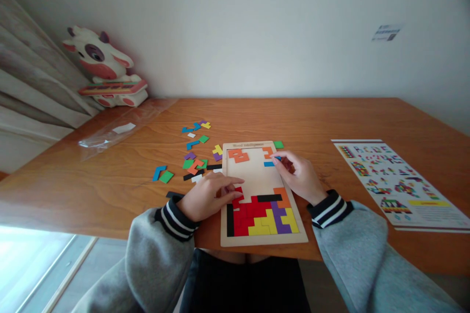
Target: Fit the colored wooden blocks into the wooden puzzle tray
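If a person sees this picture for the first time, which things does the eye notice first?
First comes the wooden puzzle tray at the table's near edge, its lower part filled with coloured blocks. The left hand rests on its left rim and the right hand touches a blue piece near the top. Loose pieces lie to the left, a cow toy stands far left, and a pattern sheet lies right.

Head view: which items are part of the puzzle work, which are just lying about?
In use:
- wooden puzzle tray
- small blue piece at right hand
- red piece under left hand
- loose coloured pieces

Lying about:
- cow toy
- clear plastic bag
- printed pattern sheet, untouched
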`<action>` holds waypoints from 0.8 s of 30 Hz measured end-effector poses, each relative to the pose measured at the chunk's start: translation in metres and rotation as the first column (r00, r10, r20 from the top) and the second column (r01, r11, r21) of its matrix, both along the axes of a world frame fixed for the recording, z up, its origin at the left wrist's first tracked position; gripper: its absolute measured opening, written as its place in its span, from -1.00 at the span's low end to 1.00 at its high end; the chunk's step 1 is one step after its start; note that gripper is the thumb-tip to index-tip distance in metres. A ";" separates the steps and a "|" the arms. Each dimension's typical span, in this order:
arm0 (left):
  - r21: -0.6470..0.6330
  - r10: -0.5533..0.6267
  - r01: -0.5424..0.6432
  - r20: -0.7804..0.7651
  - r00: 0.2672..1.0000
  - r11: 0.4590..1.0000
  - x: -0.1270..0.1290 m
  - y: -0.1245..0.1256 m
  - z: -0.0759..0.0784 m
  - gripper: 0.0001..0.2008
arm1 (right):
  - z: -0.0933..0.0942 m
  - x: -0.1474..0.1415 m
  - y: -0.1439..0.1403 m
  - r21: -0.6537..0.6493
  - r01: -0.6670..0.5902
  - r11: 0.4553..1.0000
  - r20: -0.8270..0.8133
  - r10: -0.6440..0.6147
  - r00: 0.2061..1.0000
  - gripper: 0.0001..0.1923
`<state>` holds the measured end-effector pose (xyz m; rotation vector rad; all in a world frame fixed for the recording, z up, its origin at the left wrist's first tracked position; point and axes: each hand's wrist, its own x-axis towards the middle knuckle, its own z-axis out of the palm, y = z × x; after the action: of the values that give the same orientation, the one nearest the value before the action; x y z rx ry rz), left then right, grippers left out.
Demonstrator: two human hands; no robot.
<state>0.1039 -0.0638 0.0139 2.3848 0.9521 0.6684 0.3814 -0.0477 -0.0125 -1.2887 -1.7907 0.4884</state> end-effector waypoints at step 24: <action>0.406 -0.068 0.175 -0.263 0.962 0.897 -0.021 -0.033 -0.019 -0.55 | -0.001 0.001 0.000 -0.017 -0.012 1.000 -0.018 0.012 1.000 -0.77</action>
<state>0.0834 -0.0971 -0.0051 2.9449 0.8012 0.5934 0.3820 -0.0479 -0.0136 -1.2821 -1.7835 0.5215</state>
